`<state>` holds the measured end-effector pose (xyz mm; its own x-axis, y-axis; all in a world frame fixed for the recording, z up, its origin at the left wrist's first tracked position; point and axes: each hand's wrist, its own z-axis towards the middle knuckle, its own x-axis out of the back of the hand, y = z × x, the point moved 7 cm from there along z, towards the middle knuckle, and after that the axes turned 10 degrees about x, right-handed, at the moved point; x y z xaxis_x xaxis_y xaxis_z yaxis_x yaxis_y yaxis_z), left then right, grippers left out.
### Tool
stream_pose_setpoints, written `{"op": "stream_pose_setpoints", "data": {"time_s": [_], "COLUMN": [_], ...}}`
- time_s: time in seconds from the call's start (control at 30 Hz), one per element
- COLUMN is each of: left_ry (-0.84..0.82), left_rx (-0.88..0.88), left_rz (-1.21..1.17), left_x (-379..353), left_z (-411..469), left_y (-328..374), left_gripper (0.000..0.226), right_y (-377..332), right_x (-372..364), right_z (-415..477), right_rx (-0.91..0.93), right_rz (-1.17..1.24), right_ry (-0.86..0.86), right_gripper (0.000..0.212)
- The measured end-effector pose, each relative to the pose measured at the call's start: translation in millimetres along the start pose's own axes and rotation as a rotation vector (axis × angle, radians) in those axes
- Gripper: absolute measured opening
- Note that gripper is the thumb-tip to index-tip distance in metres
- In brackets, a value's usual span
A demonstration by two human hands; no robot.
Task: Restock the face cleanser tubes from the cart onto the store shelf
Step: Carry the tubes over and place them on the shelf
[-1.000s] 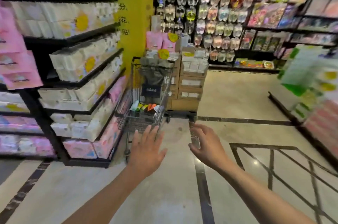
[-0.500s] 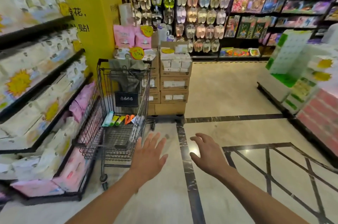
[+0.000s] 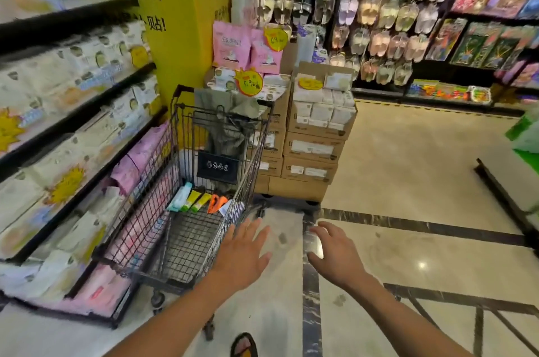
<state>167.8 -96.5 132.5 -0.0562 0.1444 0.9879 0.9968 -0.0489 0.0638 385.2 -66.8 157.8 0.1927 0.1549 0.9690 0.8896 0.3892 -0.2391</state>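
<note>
Single view: head-worn, wide-angle, lines bowed toward the edges. Faces forward and down along the aisle floor (image 3: 408, 181). Cart (image 3: 140, 210) close, just left of centre; shelf (image 3: 81, 135) fills left edge; slipper wall (image 3: 379, 6) far behind.

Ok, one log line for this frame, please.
left hand: open, empty, at near corner of cart | right hand: open, empty, clear of cart | tubes: in cart, far end | stage: none in hand

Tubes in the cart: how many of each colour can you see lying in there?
Teal tube: 1
Yellow-green tubes: 2
Orange tubes: 2, it seems
White tube: 1, blurred
Total: 6
</note>
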Motion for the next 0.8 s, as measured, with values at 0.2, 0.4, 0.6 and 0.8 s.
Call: {"op": "stream_pose_setpoints", "data": {"time_s": [0.2, 0.4, 0.6, 0.8], "left_ry": [0.010, -0.014, -0.053, -0.115], "left_rx": [0.058, 0.165, 0.349, 0.579], "left_rz": [-0.052, -0.108, -0.161, -0.238], "left_x": [10.4, 18.5, 3.2, -34.4], "left_z": [117.2, 195.9, 259.2, 292.4], "left_y": [-41.9, -97.7, -164.8, -220.0], "left_gripper": [0.069, 0.067, 0.067, 0.057], "right_y": [15.8, 7.7, -20.1, -68.7], "right_x": [-6.3, -2.6, -22.8, -70.6], "right_z": [131.7, 260.2, 393.4, 491.9], "right_rx": [0.055, 0.168, 0.374, 0.655], "right_rz": [0.016, -0.008, -0.010, -0.021], "right_ry": [-0.062, -0.107, -0.186, -0.359], "right_gripper": [0.067, 0.065, 0.061, 0.061]}}
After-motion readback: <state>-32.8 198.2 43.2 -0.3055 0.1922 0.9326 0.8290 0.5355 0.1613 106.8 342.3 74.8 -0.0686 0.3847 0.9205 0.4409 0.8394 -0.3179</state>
